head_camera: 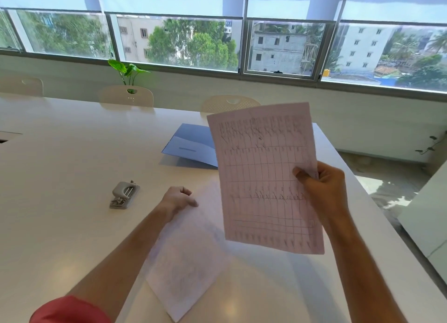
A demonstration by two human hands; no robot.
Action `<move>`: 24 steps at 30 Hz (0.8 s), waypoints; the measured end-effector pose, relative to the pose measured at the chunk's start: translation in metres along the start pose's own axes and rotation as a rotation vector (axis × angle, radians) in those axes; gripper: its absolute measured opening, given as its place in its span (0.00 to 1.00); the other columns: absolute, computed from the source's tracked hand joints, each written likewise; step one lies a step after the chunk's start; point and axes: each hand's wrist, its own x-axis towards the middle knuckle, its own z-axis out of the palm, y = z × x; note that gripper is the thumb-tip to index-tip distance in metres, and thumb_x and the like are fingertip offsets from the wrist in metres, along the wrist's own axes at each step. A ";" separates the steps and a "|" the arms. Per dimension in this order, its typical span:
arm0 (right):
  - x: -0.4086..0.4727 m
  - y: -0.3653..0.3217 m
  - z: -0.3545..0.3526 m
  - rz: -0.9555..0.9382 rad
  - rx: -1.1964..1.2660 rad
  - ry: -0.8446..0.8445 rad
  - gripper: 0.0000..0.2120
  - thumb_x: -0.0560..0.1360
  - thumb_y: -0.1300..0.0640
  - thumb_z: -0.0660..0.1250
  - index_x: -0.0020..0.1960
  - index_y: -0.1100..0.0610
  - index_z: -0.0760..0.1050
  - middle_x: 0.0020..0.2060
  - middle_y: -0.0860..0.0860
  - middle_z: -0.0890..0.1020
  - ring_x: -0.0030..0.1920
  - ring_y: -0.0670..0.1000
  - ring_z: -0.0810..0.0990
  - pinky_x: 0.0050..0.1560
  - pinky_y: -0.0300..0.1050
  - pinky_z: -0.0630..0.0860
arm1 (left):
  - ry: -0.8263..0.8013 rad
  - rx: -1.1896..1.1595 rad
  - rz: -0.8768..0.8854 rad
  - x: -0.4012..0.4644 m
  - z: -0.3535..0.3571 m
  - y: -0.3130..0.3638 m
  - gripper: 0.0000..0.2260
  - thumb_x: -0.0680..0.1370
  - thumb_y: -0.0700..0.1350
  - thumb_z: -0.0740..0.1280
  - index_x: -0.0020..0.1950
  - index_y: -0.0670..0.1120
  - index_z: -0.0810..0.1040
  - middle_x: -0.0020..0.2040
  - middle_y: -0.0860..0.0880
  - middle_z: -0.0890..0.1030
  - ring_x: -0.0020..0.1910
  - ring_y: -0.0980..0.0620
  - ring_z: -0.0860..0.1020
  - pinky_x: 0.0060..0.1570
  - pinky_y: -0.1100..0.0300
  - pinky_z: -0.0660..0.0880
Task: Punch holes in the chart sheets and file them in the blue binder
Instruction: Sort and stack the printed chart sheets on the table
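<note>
Our right hand [321, 185] pinches a thin gridded chart sheet [263, 177], lifted upright above the surface [60, 165]. Our left hand [179, 198], fingers curled, presses on a second, faint sheet [186, 257] lying flat. The blue binder [191, 145] lies open beyond them; a grey metal hole punch [123, 195] sits to the left. Surface glossy white. Wide windows [179, 42], pale chairs [127, 96] behind.

white table [60, 153], hole punch [124, 195], blue binder [191, 145], flat sheet [186, 257]
</note>
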 end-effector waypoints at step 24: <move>-0.070 0.087 0.069 0.760 0.434 -0.025 0.08 0.77 0.68 0.63 0.53 0.65 0.79 0.47 0.61 0.85 0.43 0.60 0.86 0.44 0.59 0.83 | -0.312 -0.506 -0.103 -0.014 0.028 0.011 0.14 0.80 0.48 0.63 0.53 0.39 0.81 0.42 0.44 0.83 0.35 0.48 0.81 0.28 0.57 0.78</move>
